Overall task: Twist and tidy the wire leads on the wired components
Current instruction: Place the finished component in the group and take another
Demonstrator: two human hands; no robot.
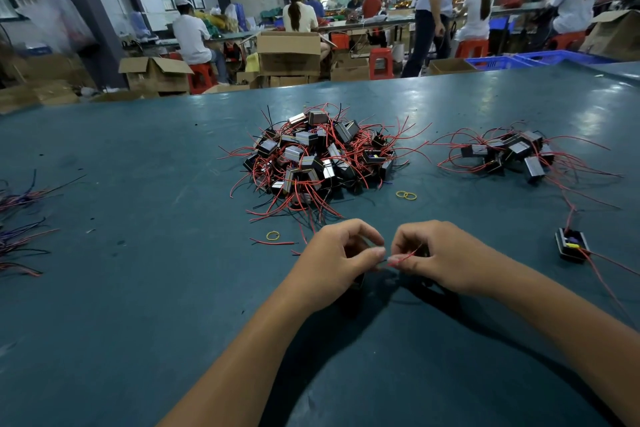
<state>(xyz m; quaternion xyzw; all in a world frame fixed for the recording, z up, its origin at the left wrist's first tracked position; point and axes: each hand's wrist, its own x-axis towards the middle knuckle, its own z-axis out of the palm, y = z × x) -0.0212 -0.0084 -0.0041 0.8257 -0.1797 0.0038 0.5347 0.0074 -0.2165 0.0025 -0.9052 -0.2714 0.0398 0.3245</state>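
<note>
Red wire pinched between both hands near the middle of the green table. Left hand curled, thumb and forefinger closed on the wire's left end, with a dark block partly hidden under the palm, so can't tell exactly how that one's held. Right hand curled too, fingertips squeezing the same wire from the other side, knuckles almost touching the left ones. Both forearms stretched in from the near edge.

Just beyond the hands, big heap of black blocks with red and black leads sticking out every which way, some leads trailing down nearly to the left knuckles. Smaller heap of the same stuff far right, leads sprawled wide. Single block sitting alone on the right, well apart from the hands, yellow and purple bits showing on top, red lead running off toward the near right edge.

Yellow rubber band lying flat just left of the left hand, next to a loose red wire scrap. Two more bands overlapping between the big heap and the right hand. Bundle of blue, red and black wires at the far left edge.

Behind the table, workers in white caps seated at long benches, cardboard boxes stacked on the floor, red stools, blue crates.
</note>
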